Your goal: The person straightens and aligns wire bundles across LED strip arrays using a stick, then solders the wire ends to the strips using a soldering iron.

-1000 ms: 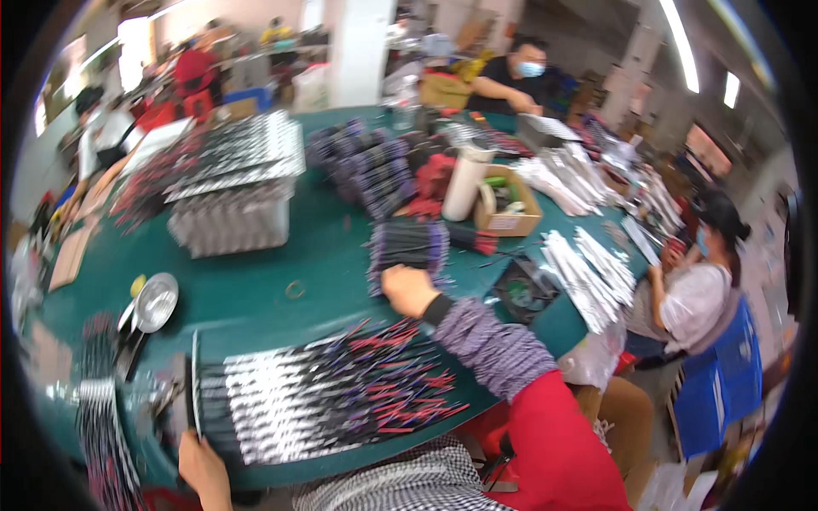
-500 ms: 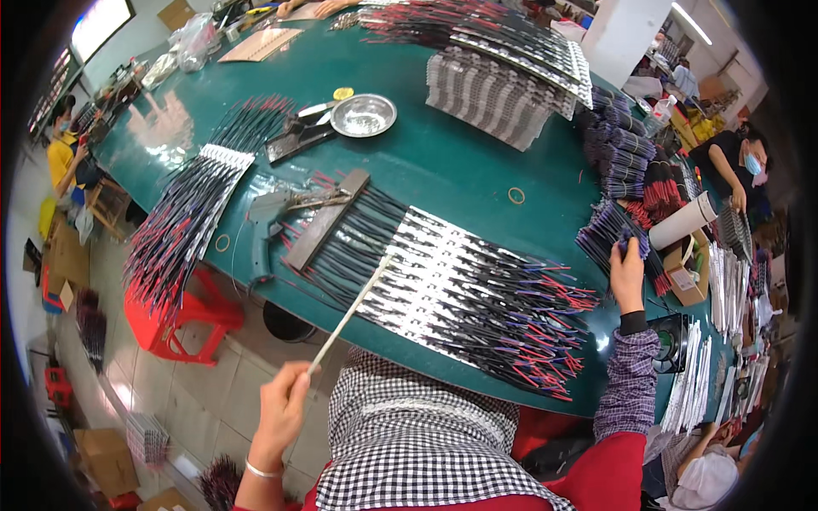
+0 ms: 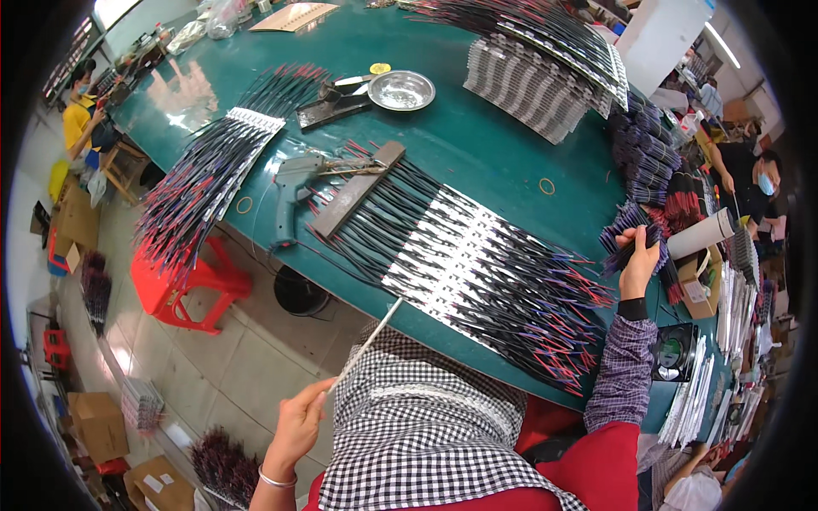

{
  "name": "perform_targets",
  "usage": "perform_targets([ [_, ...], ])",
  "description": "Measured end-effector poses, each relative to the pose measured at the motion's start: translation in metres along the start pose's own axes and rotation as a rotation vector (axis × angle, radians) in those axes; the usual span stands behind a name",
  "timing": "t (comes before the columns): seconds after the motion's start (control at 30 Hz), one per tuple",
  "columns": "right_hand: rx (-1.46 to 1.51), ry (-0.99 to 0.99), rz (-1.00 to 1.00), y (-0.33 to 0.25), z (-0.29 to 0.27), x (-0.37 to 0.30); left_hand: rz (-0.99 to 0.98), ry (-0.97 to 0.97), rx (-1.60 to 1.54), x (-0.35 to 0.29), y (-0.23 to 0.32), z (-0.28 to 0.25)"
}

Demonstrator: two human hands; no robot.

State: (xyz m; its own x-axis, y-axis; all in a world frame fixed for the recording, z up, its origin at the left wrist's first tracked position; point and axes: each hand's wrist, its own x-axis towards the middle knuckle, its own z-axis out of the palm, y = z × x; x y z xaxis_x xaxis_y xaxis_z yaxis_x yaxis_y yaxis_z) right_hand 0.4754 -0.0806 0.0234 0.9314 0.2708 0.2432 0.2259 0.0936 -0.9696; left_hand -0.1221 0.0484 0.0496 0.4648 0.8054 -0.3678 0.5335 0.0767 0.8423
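Item one: our left hand (image 3: 298, 423), lower left of the frame, off the desk edge. We pinched one thin white strip (image 3: 368, 341) between thumb and fingers; its far end reached up toward the near edge of the spread of strips.

Item two: our right hand (image 3: 639, 260), right of centre, fingers closed around a bundle of black and purple wires (image 3: 626, 228) at the right end of the green desk (image 3: 477, 145).

Item three: a wide fan of white strips with red and black leads (image 3: 486, 272), lying flat at centre frame, leads pointing lower right.

Item four: a flat grey bar (image 3: 358, 189) lying across the black wires at the upper left of that fan, with a grey glue gun (image 3: 294, 183) just beside it.

Item five: a second fan of strips (image 3: 213, 175) at left, overhanging the desk above a red stool (image 3: 183, 285).

Item six: a round metal dish (image 3: 401, 89) at upper centre, and stacked strip bundles (image 3: 537, 77) at upper right.

Risks, as we judged them: the long strip was held by one end only, so it could sag, swing and snag the loose leads, dragging neighbours out of line. The bundle in our right grip could shed wires if we lifted it unevenly. The overhanging fan at left could slide off if the desk were jolted.
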Motion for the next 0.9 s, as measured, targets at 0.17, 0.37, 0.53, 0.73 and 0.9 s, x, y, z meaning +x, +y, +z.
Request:
perform_targets([
  [0.17,0.032,-0.028,-0.018,-0.008,0.018,-0.014,-0.171,-0.09,-0.205,0.015,-0.003,0.007],
  [0.37,0.051,-0.064,-0.012,-0.007,0.025,-0.025,-0.027,-0.103,-0.221,0.047,0.009,0.029],
  [0.53,-0.006,-0.121,-0.034,-0.013,0.036,-0.038,-0.165,-0.183,-0.489,0.067,0.026,0.04],
  [0.73,-0.025,-0.165,0.001,-0.017,0.037,-0.046,-0.018,-0.107,-0.403,0.095,0.053,0.064],
  [0.9,-0.438,-0.43,-0.152,-0.034,0.043,-0.065,0.312,0.057,0.002,0.115,0.056,0.073],
])
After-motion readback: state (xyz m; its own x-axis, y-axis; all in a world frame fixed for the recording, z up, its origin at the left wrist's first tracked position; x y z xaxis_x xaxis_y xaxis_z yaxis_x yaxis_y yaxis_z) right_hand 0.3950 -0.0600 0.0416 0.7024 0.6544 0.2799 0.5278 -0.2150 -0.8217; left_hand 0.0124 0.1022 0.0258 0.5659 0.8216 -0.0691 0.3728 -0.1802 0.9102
